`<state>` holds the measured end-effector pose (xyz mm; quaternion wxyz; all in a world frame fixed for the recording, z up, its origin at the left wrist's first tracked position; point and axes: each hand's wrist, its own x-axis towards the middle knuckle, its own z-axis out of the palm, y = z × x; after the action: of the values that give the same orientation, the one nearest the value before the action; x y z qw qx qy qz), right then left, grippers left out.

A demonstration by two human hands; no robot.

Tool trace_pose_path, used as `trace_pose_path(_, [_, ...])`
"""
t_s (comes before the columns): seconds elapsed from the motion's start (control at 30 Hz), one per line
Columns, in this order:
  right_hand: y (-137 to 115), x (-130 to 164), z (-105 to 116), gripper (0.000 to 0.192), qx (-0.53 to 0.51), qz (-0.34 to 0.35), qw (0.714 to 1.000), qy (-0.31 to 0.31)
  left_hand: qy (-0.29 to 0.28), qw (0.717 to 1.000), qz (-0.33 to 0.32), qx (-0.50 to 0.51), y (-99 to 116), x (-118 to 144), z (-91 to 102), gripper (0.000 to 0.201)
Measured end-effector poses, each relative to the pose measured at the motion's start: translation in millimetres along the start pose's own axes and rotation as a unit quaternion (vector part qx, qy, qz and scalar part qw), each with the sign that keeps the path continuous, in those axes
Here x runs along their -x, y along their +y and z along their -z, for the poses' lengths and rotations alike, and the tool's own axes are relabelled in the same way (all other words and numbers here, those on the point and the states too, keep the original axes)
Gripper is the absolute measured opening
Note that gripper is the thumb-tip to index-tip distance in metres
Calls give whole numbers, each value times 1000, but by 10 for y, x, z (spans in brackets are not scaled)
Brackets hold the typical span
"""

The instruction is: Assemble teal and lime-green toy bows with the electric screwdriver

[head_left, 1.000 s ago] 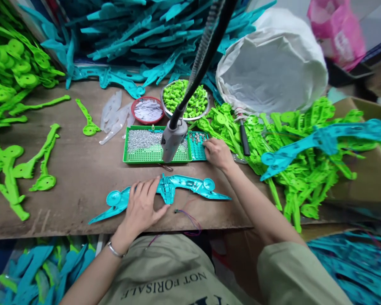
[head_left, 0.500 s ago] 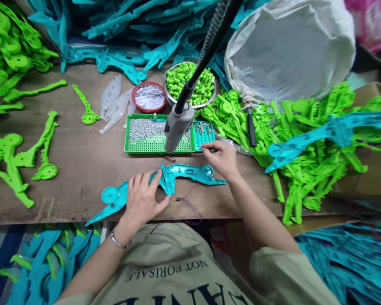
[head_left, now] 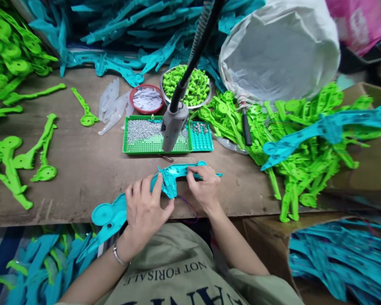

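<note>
Under both hands' grip [head_left: 174, 197], teal shell [head_left: 173, 178].

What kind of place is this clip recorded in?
Most likely a small toy or plastics assembly bench. Heaps of identical moulded green parts lie about, a green tray of small screws sits under a hanging powered screwdriver, and both hands hold a teal shell.

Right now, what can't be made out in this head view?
- Middle of the teal part: covered by the left hand and right hand.
- Whatever the right fingers pinch, if anything: too small.
- Tip of the hanging driver: merges with the green tray.
- Contents of the white sack: hidden by cloth.
</note>
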<state>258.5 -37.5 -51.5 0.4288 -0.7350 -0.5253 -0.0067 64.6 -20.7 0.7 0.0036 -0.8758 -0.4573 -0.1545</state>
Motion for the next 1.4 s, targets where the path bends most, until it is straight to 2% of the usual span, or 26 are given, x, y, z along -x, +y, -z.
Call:
trace_pose_path(0.17, [-110, 129, -9, 21, 93, 68, 993, 2, 13, 1000, 3, -1, 27, 19, 24, 55])
trace_pose_path(0.3, [-74, 70, 49, 24, 77, 93, 992, -26, 13, 1000, 5, 1, -2, -15, 36, 53])
trace_pose_path(0.4, [179, -303, 62, 27, 29, 87, 995, -33, 15, 1000, 3, 0, -39, -39, 36, 52])
trace_pose_path(0.47, [403, -663, 17, 30, 59, 51, 996, -37, 16, 1000, 2, -1, -57, -42, 32, 53])
trace_pose_path(0.57, [678, -1128, -132, 28, 131, -18, 988, -81, 15, 1000, 6, -3, -64, -32, 26, 54])
trace_pose_path(0.63, [773, -1299, -248, 25, 148, -35, 984, -94, 10, 1000, 10, -4, -56, -23, 25, 54])
trace_pose_path(0.73, [811, -1388, -367, 22, 175, -64, 977, -103, -4, 1000, 17, 0, -43, -16, 27, 54])
trace_pose_path(0.87, [806, -1400, -351, 20, 185, -103, 972, -107, -22, 999, 29, 2, -40, -14, 27, 57])
trace_pose_path(0.93, [776, -1361, -275, 18, 134, -111, 979, -106, -28, 999, 33, 2, -41, -14, 26, 58])
trace_pose_path(1.03, [631, -1188, -110, 15, -7, -122, 983, -134, -33, 999, 33, 7, -41, -14, 29, 56])
trace_pose_path(1.13, [385, -908, 55, 19, -166, -138, 950, -224, -33, 999, 34, 10, -38, -16, 38, 54])
trace_pose_path(1.2, [230, -732, 129, 22, -223, -152, 922, -278, -36, 999, 37, 9, -34, -18, 42, 55])
trace_pose_path(1.3, [96, -575, 163, 20, -242, -168, 906, -304, -38, 998, 38, 10, -28, -21, 40, 56])
trace_pose_path(1.4, [64, -540, 137, 18, -216, -170, 913, -301, -37, 998, 39, 15, -25, -17, 35, 55])
